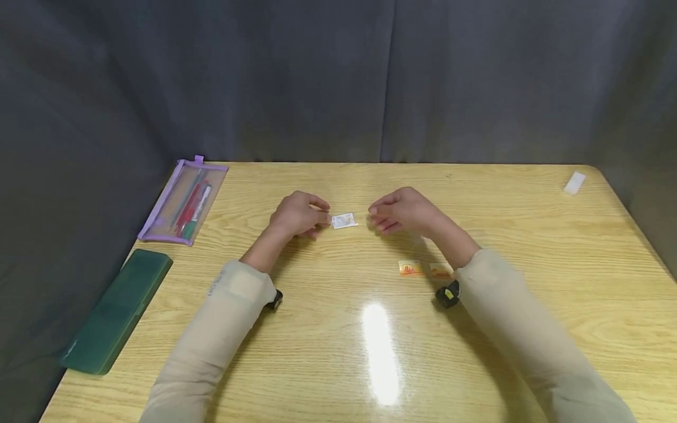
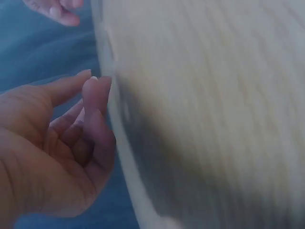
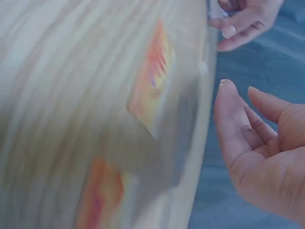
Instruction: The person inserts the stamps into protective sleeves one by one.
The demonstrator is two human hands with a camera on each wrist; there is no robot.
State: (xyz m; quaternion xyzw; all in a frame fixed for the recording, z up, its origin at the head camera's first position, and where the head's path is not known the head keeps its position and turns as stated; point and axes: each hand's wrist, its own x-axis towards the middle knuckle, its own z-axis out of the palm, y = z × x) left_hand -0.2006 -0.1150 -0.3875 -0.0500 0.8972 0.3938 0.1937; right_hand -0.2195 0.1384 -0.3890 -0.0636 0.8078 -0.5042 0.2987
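A small flat white piece with grey print (image 1: 344, 221) lies on the wooden table between the two hands. My left hand (image 1: 302, 214) is at its left edge, fingertips very close to it; whether they touch it I cannot tell. In the left wrist view the thumb and forefinger of the left hand (image 2: 62, 138) come near each other, with nothing plainly held. My right hand (image 1: 404, 210) hovers to the right, fingers loosely bent, thumb and forefinger apart in the right wrist view. Two small orange-and-yellow flat pieces (image 1: 410, 268) (image 3: 155, 78) lie nearer, by the right forearm.
A purple-edged mesh pencil pouch (image 1: 211, 204) with pens lies at the table's left, and a dark green case (image 1: 117, 311) lies nearer. A white block (image 1: 574, 183) sits at the far right corner. Dark curtains (image 1: 296, 82) stand behind the table (image 1: 529, 282).
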